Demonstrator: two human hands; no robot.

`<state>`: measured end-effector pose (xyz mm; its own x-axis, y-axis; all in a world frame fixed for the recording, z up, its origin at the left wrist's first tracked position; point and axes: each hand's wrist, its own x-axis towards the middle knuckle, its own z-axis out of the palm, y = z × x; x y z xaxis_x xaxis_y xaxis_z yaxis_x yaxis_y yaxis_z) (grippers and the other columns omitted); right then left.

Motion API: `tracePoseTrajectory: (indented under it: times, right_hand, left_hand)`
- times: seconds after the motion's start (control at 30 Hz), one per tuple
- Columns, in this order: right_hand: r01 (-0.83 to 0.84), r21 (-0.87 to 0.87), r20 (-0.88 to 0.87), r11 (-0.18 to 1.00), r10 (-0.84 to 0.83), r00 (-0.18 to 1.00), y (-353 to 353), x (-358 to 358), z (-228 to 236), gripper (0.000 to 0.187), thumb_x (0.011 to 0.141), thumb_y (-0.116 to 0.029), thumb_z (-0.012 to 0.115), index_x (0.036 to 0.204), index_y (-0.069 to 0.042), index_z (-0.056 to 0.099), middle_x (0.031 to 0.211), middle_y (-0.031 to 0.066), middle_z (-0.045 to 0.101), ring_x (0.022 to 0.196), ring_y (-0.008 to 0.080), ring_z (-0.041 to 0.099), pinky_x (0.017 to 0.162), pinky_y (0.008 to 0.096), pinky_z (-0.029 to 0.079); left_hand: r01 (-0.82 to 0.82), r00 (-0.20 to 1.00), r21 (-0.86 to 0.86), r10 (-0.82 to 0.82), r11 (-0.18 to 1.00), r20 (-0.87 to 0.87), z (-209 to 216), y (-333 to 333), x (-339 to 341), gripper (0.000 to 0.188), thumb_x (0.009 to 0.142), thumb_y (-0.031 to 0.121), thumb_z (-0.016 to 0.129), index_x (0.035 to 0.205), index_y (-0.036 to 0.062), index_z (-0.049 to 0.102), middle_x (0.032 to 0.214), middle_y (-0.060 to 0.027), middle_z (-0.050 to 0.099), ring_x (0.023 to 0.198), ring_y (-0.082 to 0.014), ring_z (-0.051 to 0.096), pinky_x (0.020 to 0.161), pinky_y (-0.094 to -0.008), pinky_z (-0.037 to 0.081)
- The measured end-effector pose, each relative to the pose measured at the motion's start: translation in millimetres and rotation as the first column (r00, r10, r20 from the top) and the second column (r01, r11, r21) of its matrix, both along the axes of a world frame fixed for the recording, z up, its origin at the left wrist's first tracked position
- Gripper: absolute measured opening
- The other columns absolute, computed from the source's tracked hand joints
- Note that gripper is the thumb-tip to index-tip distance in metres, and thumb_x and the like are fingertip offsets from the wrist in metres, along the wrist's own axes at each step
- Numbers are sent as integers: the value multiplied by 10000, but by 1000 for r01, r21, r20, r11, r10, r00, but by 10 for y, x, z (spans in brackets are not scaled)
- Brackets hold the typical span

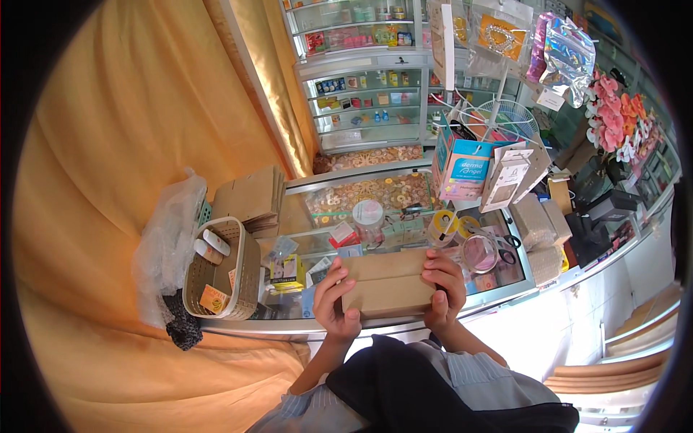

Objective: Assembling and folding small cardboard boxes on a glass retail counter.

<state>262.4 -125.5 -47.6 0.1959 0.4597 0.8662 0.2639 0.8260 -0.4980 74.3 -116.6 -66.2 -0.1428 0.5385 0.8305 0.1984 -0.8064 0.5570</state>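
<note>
Brown cardboard box point(384, 283), bottom hidden, is held by half-curled left fingers point(330, 282) and right fingers point(442, 265) near the glass counter point(260, 326).

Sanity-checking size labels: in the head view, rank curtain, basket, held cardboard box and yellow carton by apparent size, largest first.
1. Curtain, by far.
2. Basket and held cardboard box: look much alike, and nearness to the camera may skew it, so unranked.
3. Yellow carton, smallest.

Between our left hand point(336, 303) and our right hand point(444, 290) we have the box point(384, 280). On the counter point(285, 325), a basket point(250, 278) stands at left, cardboard point(249, 195) behind it, scissors point(508, 254) at right.
</note>
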Motion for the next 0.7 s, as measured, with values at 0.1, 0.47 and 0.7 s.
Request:
tracePoseTrajectory:
  times: [0.1, 0.47, 0.7]
  right_hand:
    - [0, 15, 2, 1000, 0, 1000, 10, 6, -3, 351, 930, -277, 479, 934, 45, 618, 1007, 205, 593, 1020, 362, 587, 896, 457, 468]
    - [-33, 52, 27, 998, 32, 999, 46, 35, -22, 304, 935, -258, 498, 917, 14, 634, 994, 180, 595, 1019, 371, 587, 879, 447, 478]
    - [-41, 25, 32, 999, 40, 999, 37, 28, 5, 335, 928, -274, 468, 912, -1, 661, 956, 153, 571, 1005, 342, 560, 876, 442, 456]
  left_hand:
    - [2, 1000, -3, -2, 1000, 2, 7, 8, -2, 541, 912, 486, 511, 995, -44, 580, 1115, -211, 561, 1170, -398, 520, 1025, -495, 377]
    - [-13, 1000, 39, 13, 999, 10, 16, 43, -2, 493, 902, 481, 543, 956, -1, 624, 1060, -185, 605, 1136, -421, 542, 962, -502, 432]
    - [-15, 998, 33, 17, 999, -69, 151, 11, -18, 445, 914, 439, 524, 940, 15, 656, 1016, -168, 618, 1105, -412, 548, 964, -498, 420]
